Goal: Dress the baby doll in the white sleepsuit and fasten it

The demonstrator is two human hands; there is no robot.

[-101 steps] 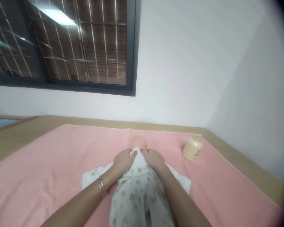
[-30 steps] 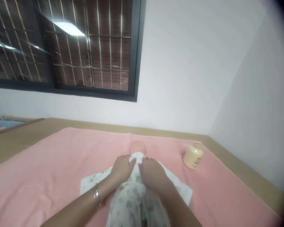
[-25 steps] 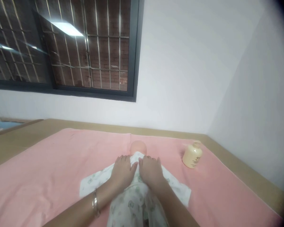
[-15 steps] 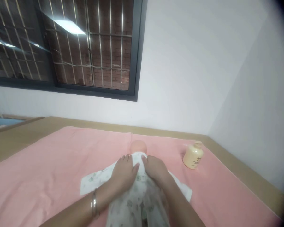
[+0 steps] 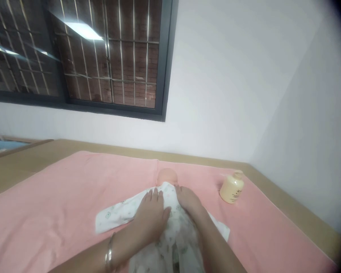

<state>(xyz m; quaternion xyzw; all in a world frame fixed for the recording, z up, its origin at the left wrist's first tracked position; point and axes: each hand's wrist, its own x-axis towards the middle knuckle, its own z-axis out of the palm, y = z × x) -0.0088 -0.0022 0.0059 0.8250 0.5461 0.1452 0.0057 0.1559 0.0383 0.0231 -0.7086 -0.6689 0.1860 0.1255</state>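
A doll's head shows above a white patterned garment, which is spread over the body with its sleeves stretched out to both sides. My left hand lies flat on the garment's left chest area, its fingers extended and thumb apart. On the other side, my right hand rests at the garment's right shoulder, close to the neck; its fingers curve over the cloth edge and their undersides are hidden. The lower part of the garment is blurred between my forearms.
A pink cloth lies under the doll on a tan surface. A cream bottle stands to the right. Behind are a white wall and a barred window with a dark frame.
My left hand has slid slightly down the garment, and its fingers lie flatter. The right hand's thumb has shifted toward its fingers. The collar cloth looks more peaked near the doll's head.
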